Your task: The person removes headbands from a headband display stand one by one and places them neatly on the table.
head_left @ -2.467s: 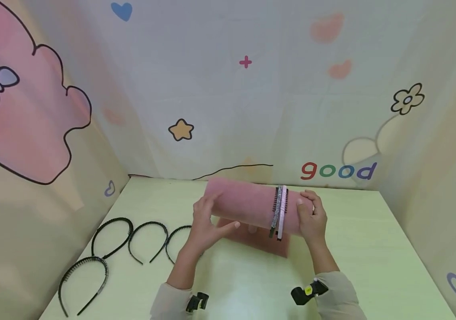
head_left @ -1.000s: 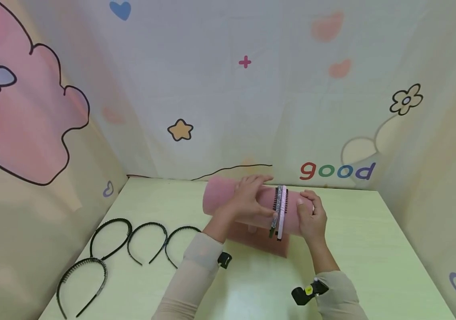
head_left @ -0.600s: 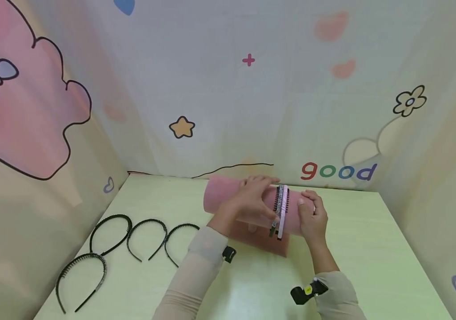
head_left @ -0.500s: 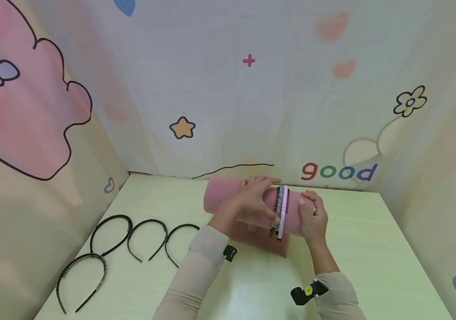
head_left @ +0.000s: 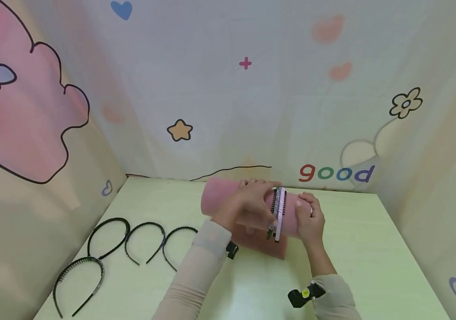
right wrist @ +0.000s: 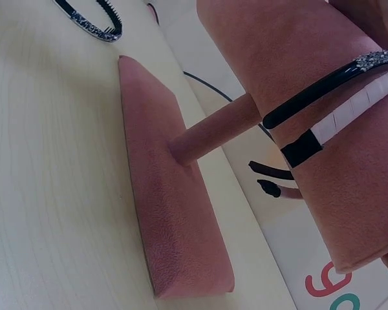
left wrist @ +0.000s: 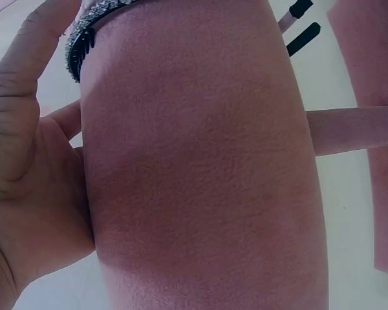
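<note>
Near the back of the pale surface is a fat pink roll, lying sideways on a short pink post that sticks up from a pink base. My right hand has hold of the roll's right end, with its fingers curled round and its thumb on the front. My left hand is spread wide over the roll, and its thumb and pointer finger reach out to a sparkly silver headband that goes around the roll. Just to the right of it, a pale pink headband goes around the roll too. Off to the left, four dark headbands lie on the surface. Three make a row, with the last one partly hidden behind my left sleeve, and one lies nearer to me.
</note>
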Action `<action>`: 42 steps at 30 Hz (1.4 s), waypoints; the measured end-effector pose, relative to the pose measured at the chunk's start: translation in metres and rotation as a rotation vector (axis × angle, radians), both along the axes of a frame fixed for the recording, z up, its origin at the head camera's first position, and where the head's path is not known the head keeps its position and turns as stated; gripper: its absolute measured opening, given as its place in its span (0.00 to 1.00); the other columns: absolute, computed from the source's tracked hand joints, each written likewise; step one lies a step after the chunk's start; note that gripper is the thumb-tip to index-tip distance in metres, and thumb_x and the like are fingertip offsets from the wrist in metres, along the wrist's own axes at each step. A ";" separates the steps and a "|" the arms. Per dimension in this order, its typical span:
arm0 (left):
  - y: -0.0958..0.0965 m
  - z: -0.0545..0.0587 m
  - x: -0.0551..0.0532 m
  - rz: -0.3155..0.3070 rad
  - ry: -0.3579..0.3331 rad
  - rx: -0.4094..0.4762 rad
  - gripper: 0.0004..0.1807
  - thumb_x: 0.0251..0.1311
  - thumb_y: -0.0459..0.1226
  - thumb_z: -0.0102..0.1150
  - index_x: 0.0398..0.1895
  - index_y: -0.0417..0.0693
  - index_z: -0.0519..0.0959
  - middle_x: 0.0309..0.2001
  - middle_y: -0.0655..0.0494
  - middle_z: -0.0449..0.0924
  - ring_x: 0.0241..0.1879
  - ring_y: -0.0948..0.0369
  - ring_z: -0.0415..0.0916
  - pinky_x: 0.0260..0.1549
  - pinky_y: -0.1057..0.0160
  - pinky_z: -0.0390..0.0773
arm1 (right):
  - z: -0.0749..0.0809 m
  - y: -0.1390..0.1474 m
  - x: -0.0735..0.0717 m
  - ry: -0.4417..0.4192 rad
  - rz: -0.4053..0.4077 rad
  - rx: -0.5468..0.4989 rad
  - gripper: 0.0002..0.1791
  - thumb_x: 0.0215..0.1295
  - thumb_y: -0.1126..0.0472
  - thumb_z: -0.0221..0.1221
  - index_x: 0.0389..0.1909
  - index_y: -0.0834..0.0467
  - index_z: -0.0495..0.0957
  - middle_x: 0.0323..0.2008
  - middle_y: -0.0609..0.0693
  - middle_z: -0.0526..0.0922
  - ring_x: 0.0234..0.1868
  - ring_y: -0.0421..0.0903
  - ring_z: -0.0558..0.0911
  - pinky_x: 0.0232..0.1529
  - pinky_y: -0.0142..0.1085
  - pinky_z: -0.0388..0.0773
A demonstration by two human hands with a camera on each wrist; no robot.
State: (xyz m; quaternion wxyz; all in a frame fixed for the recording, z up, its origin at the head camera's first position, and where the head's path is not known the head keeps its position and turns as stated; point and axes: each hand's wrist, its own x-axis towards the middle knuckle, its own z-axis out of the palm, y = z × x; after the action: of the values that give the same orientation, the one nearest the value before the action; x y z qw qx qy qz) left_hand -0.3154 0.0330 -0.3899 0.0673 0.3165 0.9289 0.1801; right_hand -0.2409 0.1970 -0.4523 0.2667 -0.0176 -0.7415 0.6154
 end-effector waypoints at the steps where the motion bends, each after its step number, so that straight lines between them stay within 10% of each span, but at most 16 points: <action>1: 0.001 -0.001 0.000 -0.003 0.009 -0.018 0.56 0.26 0.57 0.76 0.67 0.71 0.59 0.52 0.65 0.67 0.48 0.62 0.59 0.54 0.54 0.52 | -0.001 0.001 0.000 0.003 -0.002 0.006 0.15 0.67 0.64 0.51 0.51 0.67 0.70 0.60 0.58 0.68 0.57 0.49 0.67 0.40 0.27 0.68; 22: 0.011 -0.007 0.006 0.004 0.108 -0.114 0.60 0.28 0.59 0.75 0.70 0.69 0.54 0.61 0.63 0.63 0.56 0.60 0.56 0.56 0.55 0.52 | -0.028 0.019 -0.019 -0.010 -0.025 -0.001 0.16 0.67 0.57 0.52 0.52 0.58 0.72 0.61 0.47 0.68 0.55 0.47 0.69 0.42 0.39 0.71; 42: -0.015 -0.012 0.011 0.046 0.090 -0.050 0.63 0.26 0.50 0.78 0.71 0.67 0.51 0.64 0.61 0.59 0.61 0.57 0.52 0.62 0.53 0.46 | -0.001 0.002 0.000 0.038 0.009 0.010 0.15 0.66 0.64 0.52 0.51 0.68 0.70 0.60 0.60 0.67 0.57 0.51 0.68 0.35 0.24 0.70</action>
State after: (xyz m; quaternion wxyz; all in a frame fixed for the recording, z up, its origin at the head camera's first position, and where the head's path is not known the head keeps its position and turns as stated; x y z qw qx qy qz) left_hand -0.3042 0.0185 -0.4024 0.0291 0.3012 0.9422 0.1439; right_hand -0.2413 0.1991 -0.4535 0.2781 -0.0013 -0.7396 0.6129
